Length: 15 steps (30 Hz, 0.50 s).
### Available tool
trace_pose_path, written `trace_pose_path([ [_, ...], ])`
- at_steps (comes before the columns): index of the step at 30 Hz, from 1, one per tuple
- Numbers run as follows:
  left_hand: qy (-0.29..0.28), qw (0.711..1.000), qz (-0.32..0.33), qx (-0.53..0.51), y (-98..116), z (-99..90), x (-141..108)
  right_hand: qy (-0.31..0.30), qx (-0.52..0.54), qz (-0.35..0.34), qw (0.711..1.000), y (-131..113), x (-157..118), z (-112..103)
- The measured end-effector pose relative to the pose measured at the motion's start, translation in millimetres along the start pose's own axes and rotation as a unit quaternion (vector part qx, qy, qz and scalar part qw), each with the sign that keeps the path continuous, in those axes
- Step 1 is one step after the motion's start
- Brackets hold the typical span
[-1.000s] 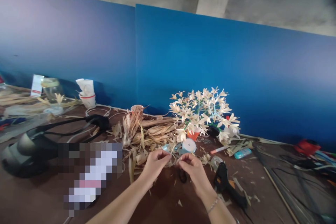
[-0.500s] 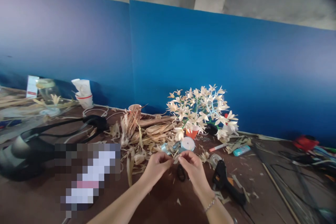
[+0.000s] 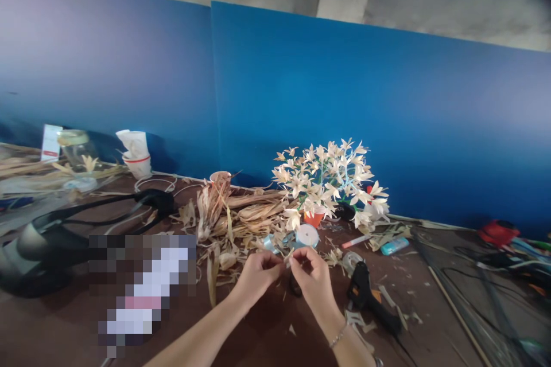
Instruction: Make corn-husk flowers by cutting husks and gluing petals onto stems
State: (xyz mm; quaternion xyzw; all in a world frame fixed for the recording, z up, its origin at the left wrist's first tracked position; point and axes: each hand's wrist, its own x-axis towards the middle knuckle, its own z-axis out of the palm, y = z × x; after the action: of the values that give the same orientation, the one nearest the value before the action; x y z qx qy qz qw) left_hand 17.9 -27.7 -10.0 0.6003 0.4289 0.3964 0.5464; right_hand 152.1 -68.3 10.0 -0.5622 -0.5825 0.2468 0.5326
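Over the counter (image 3: 267,335), the left hand (image 3: 259,275) and right hand (image 3: 312,275) are pinching a small pale piece (image 3: 287,260), too tiny to identify, between their fingertips near the light-blue roll (image 3: 307,235), while a black glue gun (image 3: 371,298) is lying beyond the right hand.

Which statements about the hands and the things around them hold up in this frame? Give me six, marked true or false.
1. The left hand and right hand meet at a small pale piece. True.
2. The bracelet is worn on the left arm. False: on the right.
3. The flowers stand before a blue wall. True.
4. The glue gun lies left of the left hand. False: right of the right hand.
5. The cup under the flowers is blue. False: orange.
6. The roll lies beyond the hands. True.
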Motion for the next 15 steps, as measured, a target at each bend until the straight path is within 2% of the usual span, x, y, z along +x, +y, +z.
trace_pose_path([
  [15, 0.008, 0.999, 0.036, 0.027, 6.1, -0.4, -2.7, 0.023, -0.016, -0.001, 1.000, 0.9, 0.6, 1.5],
])
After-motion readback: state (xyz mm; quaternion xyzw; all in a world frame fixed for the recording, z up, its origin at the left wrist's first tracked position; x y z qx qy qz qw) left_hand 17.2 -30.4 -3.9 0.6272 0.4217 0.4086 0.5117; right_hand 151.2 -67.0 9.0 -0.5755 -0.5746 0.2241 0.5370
